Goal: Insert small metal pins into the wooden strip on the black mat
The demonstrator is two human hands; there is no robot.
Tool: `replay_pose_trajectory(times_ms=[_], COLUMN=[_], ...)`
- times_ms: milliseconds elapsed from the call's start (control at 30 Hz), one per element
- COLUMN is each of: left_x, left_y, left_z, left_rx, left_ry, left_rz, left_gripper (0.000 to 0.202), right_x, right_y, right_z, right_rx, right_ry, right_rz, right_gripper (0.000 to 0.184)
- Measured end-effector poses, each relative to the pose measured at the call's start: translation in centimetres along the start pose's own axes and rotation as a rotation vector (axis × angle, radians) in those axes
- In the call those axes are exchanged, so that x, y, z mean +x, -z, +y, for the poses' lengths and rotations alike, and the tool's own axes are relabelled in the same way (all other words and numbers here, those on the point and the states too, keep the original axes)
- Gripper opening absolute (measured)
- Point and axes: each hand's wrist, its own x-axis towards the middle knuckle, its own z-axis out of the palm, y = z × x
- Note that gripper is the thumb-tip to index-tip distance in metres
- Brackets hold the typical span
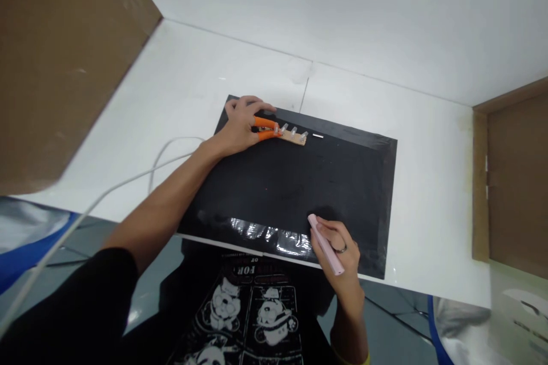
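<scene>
At the top left of the black mat (282,182), my left hand (242,125) lies over an orange two-armed tool (268,122) with its fingers bent. The tool's arms spread at my hand and come together toward the right; its left part is hidden under my hand. At its tip lies a small wooden strip (293,137) with several clear plastic pieces standing on it. Near the mat's front right, my right hand (342,248) grips a pink bar-shaped stick (326,245), held tilted. The stick's far end is over the mat.
A short silvery piece (318,136) lies right of the strip. White cable (124,183) runs along the left of the white table (428,194). Brown boards (72,68) stand at the left and right, with a white wall behind.
</scene>
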Motion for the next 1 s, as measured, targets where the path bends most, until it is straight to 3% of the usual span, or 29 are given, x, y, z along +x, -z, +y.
replay_pose_trajectory(times_ms=[300, 1000], left_x=[0.9, 1.3], left_y=[0.6, 0.8], left_z=[0.0, 0.3], left_rx=[0.002, -0.017], left_ry=[-0.047, -0.014], left_rz=[-0.067, -0.104], left_gripper=[0.021, 0.025], right_x=[0.3, 0.2], right_y=[-0.1, -0.5], right_z=[-0.3, 0.1], right_rx=[-0.006, 0.017], right_ry=[0.010, -0.015], right_rz=[-0.005, -0.003], right_gripper=[0.025, 0.020])
